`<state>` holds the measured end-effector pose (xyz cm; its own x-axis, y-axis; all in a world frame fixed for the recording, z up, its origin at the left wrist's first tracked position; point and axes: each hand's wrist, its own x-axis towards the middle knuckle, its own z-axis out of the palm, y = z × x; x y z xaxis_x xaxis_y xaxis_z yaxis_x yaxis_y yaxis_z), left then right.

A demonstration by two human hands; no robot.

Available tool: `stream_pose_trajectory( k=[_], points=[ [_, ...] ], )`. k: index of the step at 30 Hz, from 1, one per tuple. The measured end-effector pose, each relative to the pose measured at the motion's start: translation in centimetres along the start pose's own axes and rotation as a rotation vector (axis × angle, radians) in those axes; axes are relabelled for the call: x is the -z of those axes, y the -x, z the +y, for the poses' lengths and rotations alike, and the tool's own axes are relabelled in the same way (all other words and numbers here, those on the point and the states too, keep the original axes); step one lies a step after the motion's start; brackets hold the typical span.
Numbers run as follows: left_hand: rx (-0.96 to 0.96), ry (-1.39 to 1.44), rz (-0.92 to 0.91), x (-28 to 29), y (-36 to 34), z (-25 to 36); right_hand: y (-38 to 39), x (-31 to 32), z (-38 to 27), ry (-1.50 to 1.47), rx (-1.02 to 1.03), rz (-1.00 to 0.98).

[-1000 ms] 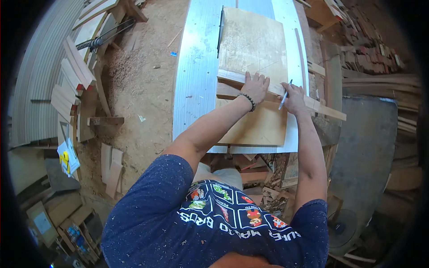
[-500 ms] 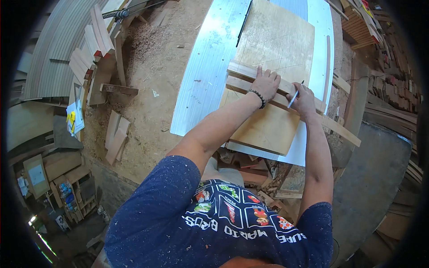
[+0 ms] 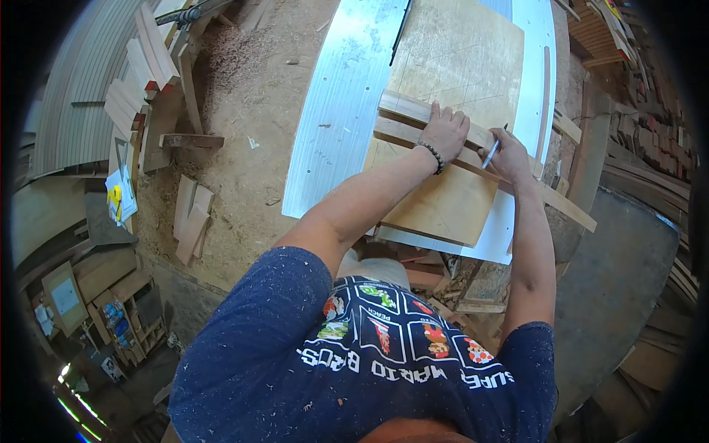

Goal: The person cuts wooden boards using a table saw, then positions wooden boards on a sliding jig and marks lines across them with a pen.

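While the left hand [image 3: 444,133] presses flat, fingers spread, on a wooden batten [image 3: 425,114] laid across the plywood sheet [image 3: 454,66], the right hand [image 3: 509,156], at its 3 o'clock, has its grip pinched on a pencil [image 3: 492,153]. If the batten slides on the metal-topped counter [image 3: 336,111], the marked line would likely wander.
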<state>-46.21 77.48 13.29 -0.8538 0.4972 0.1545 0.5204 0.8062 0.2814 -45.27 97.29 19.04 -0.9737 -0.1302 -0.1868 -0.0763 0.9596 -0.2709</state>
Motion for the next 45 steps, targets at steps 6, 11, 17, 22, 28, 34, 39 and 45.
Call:
stream_pose_trajectory(
  k=[6,11,17,22,28,34,39,45],
  points=[
    [-0.014,-0.018,0.011,-0.1,-0.2,0.4,-0.1,0.1,0.3,0.026,-0.005,-0.029],
    [0.014,-0.022,-0.004,-0.3,-0.8,0.7,-0.1,0.1,0.6,0.004,-0.038,-0.065],
    [-0.009,-0.022,0.081,-0.8,-0.4,0.3,0.0,-0.2,0.6,0.007,-0.013,0.001],
    [0.018,-0.006,0.003,-0.5,-0.4,0.3,-0.2,-0.4,0.5,-0.041,0.032,0.009],
    [0.046,0.025,0.049,-1.0,0.3,0.8,-0.1,-0.7,0.9,-0.022,0.064,0.029],
    [0.061,0.064,0.062,-0.6,0.4,0.6,0.1,-0.7,0.6,-0.045,0.046,0.039],
    [0.043,0.092,0.037,-0.4,0.2,0.3,-0.1,-0.8,0.5,-0.032,0.072,0.074],
    [0.041,0.064,0.058,-0.5,0.3,0.2,0.1,-0.8,0.6,-0.061,0.062,0.08]
  ],
)
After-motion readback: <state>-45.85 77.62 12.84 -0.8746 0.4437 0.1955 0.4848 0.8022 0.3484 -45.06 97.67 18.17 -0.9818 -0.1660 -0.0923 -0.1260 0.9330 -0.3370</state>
